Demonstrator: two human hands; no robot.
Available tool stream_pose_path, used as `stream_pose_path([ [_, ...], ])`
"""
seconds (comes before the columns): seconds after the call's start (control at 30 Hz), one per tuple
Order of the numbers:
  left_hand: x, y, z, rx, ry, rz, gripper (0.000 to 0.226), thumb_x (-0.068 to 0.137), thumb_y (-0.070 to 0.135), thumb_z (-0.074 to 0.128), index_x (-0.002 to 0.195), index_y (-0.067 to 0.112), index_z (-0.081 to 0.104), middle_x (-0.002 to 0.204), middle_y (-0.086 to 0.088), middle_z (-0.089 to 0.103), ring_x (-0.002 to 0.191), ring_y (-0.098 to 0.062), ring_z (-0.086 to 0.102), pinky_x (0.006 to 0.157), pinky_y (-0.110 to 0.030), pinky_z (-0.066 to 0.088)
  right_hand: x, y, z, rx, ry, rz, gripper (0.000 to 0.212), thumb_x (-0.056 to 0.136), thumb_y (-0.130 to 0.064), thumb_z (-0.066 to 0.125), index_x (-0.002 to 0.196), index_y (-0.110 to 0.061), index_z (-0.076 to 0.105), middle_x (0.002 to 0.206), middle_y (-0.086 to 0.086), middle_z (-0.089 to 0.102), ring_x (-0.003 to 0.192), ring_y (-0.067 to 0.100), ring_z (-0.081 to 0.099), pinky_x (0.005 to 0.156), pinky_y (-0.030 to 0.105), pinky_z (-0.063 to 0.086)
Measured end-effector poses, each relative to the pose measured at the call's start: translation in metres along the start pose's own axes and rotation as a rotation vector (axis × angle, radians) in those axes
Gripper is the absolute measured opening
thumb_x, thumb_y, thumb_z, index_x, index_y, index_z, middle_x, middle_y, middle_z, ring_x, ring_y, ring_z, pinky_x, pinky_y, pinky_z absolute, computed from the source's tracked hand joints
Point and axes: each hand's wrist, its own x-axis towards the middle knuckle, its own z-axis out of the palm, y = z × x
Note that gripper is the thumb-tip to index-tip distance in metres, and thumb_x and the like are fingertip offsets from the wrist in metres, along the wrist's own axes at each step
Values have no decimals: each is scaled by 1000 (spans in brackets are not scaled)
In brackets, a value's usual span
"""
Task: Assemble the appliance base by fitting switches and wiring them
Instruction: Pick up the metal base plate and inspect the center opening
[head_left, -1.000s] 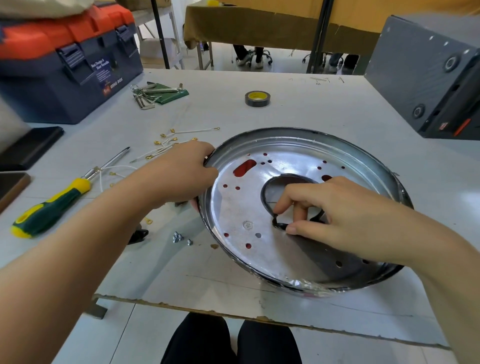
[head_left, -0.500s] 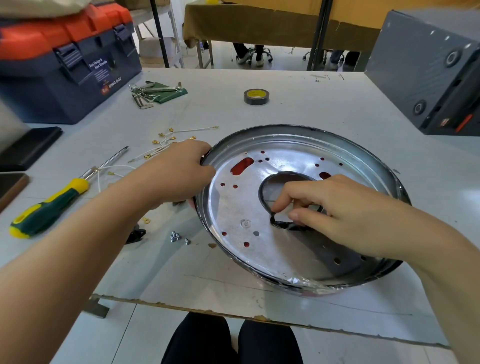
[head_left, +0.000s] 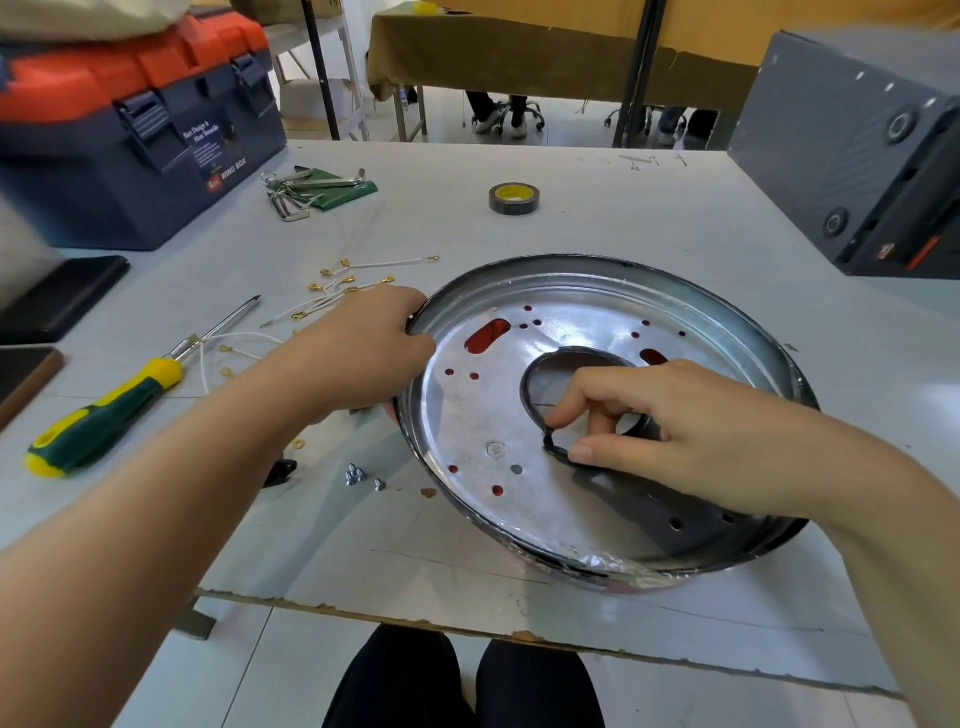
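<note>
Metal pan (head_left: 519, 415) on worktop (head_left: 623, 208), clamped at rim by left hand (head_left: 363, 353). Black rubber ring (head_left: 532, 384) round centre hole, pinched by right hand (head_left: 691, 431). Screwdriver (head_left: 104, 415) left of left grip.

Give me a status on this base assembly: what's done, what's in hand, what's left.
Done: little shows; the metal base has no switch or wire visible.

In hand: the left hand grips the base rim, while the right hand pinches a black trim strip along the centre hole's edge.

Left: the white wires, screws and screwdriver lie unused on the table.
</note>
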Motion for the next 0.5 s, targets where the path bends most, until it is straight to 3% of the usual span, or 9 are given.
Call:
stream_pose_path([
  [0.23,-1,0,0,-19,-9,4,16,90,11,43,78,15,52,71,-6,52,56,-18,47,46,-25,36,2,2,1,-4,-21,14,14,87,-34,62,100,-37,56,81,-12,64,60,-12,51,62,6,37],
  [0.4,-1,0,0,-18,-6,2,16,91,12,43,77,15,51,71,-6,51,57,-19,46,48,-25,35,3,3,2,0,-6,2,5,91,-35,53,95,-35,56,78,-6,64,62,0,51,63,10,39],
  [0.5,-1,0,0,-18,6,3,15,91,11,42,80,12,52,72,-6,51,59,-20,46,49,-26,36,6,1,3,-32,-4,-5,8,92,-29,56,92,-36,52,74,-8,62,59,-6,50,61,6,37],
])
